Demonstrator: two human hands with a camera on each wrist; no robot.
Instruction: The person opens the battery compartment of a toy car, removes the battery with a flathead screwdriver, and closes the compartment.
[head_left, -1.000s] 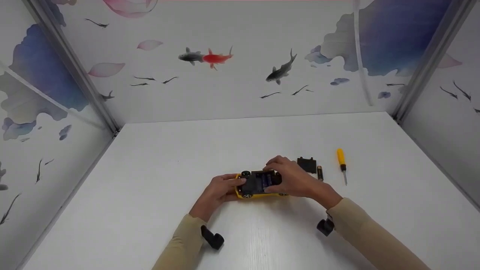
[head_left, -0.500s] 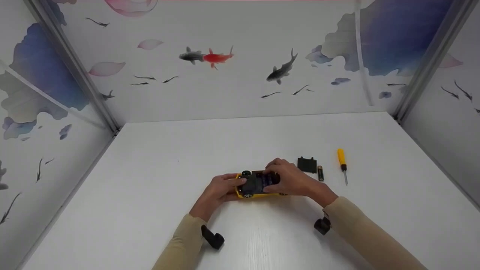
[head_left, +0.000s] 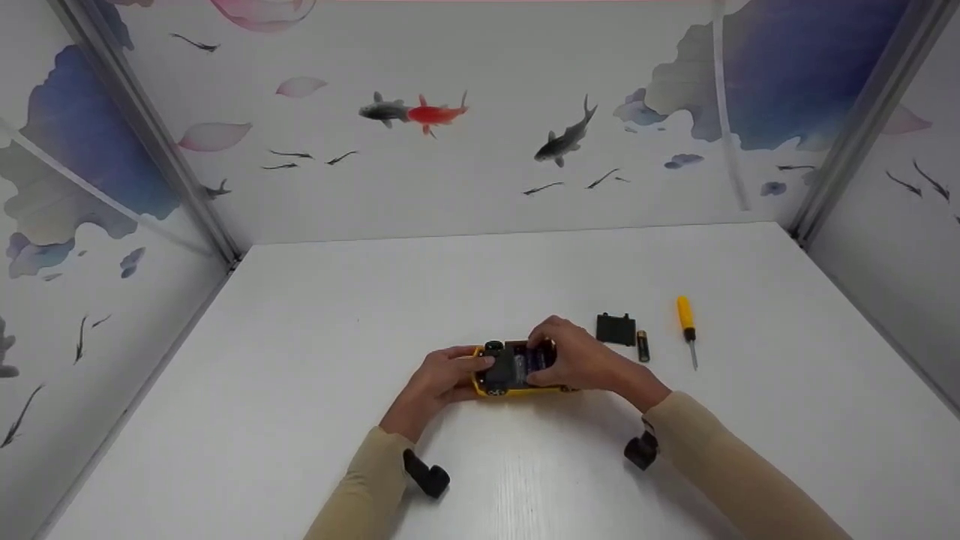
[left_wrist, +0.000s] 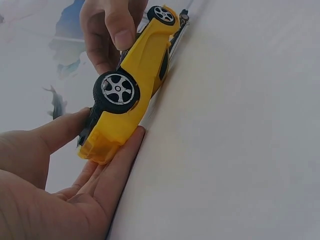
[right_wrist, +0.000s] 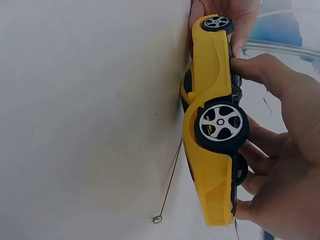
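A yellow toy car (head_left: 487,375) lies upside down on the table, its black underside and battery compartment (head_left: 517,366) facing up. My left hand (head_left: 442,379) grips one end, thumb on the underside and fingers beneath the body. Over the other end, my right hand (head_left: 581,360) has curled thumb and fingers at opposite sides of the compartment, pinching what looks like a dark blue battery (head_left: 536,360). The fingers partly cover it. In the right wrist view, the right thumb (right_wrist: 255,67) touches the underside while the car's yellow side (right_wrist: 210,75) and wheels face the camera.
To the right of the car lie a black battery cover (head_left: 616,330), a loose black-and-copper battery (head_left: 643,346) and a yellow-handled screwdriver (head_left: 686,322). A thin wire with a ringed end (right_wrist: 157,219) extends by the car. Printed panels (head_left: 480,172) wall in the white table (head_left: 300,360).
My right hand and forearm have shifted slightly left, with the fingers still at the compartment. A lighter patch now shows inside it. The left hand keeps its grip on the car.
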